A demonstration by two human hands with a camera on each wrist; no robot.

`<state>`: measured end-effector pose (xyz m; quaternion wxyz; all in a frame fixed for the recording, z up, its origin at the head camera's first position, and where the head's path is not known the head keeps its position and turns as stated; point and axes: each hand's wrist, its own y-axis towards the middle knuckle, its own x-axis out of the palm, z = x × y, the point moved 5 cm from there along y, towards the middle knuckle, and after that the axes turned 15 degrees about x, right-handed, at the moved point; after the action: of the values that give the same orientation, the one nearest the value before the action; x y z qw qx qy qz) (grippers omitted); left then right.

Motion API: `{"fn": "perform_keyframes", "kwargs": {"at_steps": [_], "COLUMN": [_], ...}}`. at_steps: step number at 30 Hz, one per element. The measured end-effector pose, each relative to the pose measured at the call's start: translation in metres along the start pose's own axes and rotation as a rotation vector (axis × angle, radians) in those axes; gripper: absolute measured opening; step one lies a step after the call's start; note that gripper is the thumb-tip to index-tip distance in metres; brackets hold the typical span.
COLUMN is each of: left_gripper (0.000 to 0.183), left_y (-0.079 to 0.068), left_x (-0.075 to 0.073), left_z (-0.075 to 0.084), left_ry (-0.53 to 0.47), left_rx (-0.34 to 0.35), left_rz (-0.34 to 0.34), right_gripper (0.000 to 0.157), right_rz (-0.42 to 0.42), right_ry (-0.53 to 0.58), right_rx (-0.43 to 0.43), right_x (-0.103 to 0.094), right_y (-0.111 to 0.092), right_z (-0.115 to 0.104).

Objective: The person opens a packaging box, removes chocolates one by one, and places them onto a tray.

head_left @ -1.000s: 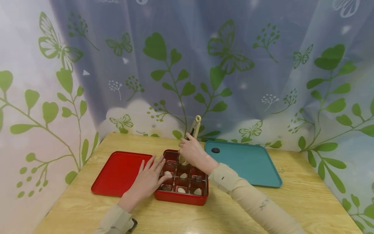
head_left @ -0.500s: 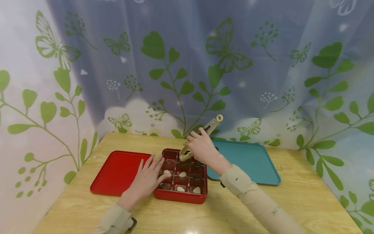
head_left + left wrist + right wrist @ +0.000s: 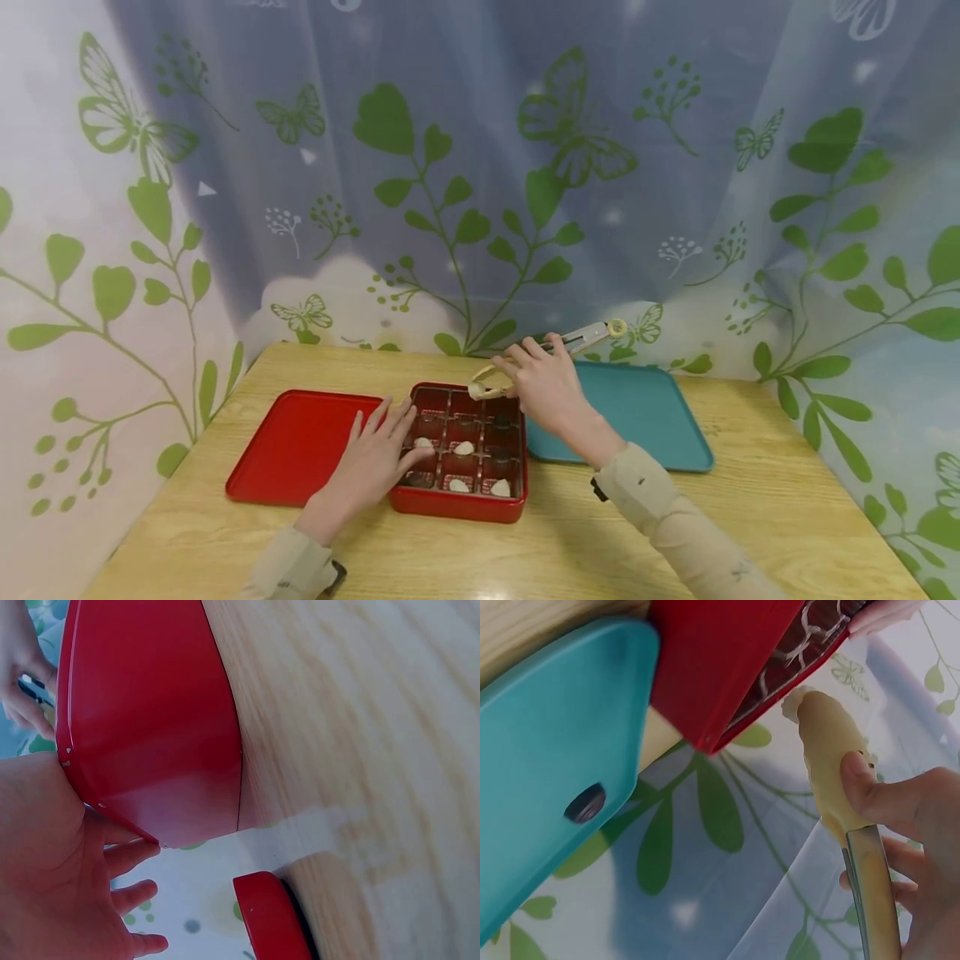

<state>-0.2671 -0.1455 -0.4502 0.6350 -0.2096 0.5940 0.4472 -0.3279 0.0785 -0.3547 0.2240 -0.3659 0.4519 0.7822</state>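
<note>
My right hand (image 3: 551, 387) grips a pair of cream-and-metal tongs (image 3: 588, 335), tilted nearly level. Between the tong tips, over the far rim of the box, is a small whitish piece (image 3: 477, 390), pale too in the right wrist view (image 3: 792, 705). The red box (image 3: 457, 505) has a clear divided insert with several compartments. Some hold pale chocolate-like pieces (image 3: 463, 448), others dark ones (image 3: 418, 479). Fingers spread, my left hand (image 3: 367, 467) lies against the box's left rim; in the left wrist view the thumb side meets its edge.
Left of the box lies a flat red lid (image 3: 300, 442), partly behind the left hand. On the right is a teal tray (image 3: 645, 417) bearing one dark round piece (image 3: 585, 802), hidden from the head view by the right hand. A patterned curtain (image 3: 480, 167) hangs behind the wooden table (image 3: 585, 533).
The tongs have risen out of the box and swung from steep to nearly level, the whitish piece now showing in their tips. My right hand has shifted right; the left has stayed on the rim.
</note>
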Motion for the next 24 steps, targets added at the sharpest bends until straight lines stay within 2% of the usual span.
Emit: {"fn": "perform_keyframes", "kwargs": {"at_steps": [5,9,17,24], "left_gripper": [0.076,0.076,0.077,0.076], "left_y": [-0.002,-0.001,-0.001,0.000], "left_x": [-0.002,-0.002,-0.002,0.001], "left_z": [0.002,0.002,0.001,0.000], "left_ry": [-0.004,-0.009,-0.009,-0.008], "left_rx": [0.000,-0.004,-0.005,-0.001], "left_rz": [0.018,0.009,0.005,0.008], "right_gripper": [0.044,0.045,0.044,0.046], "right_rz": [0.026,0.014,-0.124,-0.219], "right_ry": [-0.012,-0.008,-0.024,-0.028], "right_rx": [0.066,0.122,0.283,0.368], "right_x": [0.001,0.006,0.029,0.048], "right_y": [-0.006,-0.012,-0.025,-0.037], "right_z": [0.026,0.053,0.113,0.140]}}
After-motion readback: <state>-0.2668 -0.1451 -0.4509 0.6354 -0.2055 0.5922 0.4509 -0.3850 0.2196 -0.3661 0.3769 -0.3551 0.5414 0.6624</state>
